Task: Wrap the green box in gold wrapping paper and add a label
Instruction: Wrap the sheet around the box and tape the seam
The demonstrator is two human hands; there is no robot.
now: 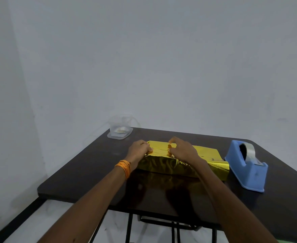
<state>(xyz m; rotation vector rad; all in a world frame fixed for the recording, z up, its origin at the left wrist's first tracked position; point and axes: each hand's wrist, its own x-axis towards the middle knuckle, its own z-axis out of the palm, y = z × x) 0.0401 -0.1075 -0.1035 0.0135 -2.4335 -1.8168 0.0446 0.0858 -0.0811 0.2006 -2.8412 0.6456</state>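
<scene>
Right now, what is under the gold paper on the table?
A box-shaped bulk fills the gold paper, which lies on the table. The box itself is fully covered; no green shows. The left hand and right hand grip the top fold.

No text, number or brand mark is showing readably anywhere: nothing on the gold wrapping paper [163,165], and nothing on the blue tape dispenser [239,166] standing just to the right of it.
</scene>
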